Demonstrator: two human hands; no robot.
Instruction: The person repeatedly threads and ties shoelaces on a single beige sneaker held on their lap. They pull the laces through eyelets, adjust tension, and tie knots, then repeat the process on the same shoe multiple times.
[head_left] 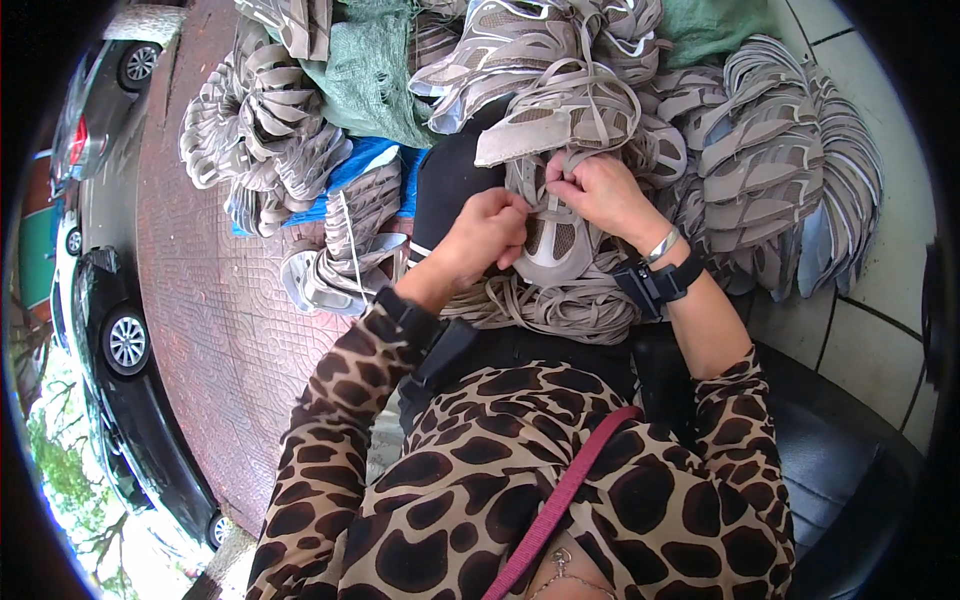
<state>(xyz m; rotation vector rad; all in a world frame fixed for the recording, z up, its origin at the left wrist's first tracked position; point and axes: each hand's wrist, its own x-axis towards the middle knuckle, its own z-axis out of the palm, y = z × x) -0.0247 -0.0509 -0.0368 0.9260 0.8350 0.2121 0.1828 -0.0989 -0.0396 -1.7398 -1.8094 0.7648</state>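
A grey-beige mesh shoe upper (556, 247) lies in my lap, toe toward me. My left hand (485, 237) is closed at its left eyelet edge, the fingertips pinched on the upper. My right hand (603, 197) pinches a flat beige shoelace (572, 160) over the upper's opening; its thumb and forefinger are pressed together. What lies under the left fingers is partly hidden. Just beyond my hands rests another laced shoe upper (560, 115), with more uppers behind it. A bundle of loose beige laces (545, 308) sits in my lap, close to my body.
Stacked uppers stand to the right (765, 150) and to the left (265, 110). A tied bundle of uppers (355, 235) lies by a blue sheet (408, 180). Green woven sacks (372, 70) are at the back. Parked cars (125, 340) line the left, past red paving (215, 300).
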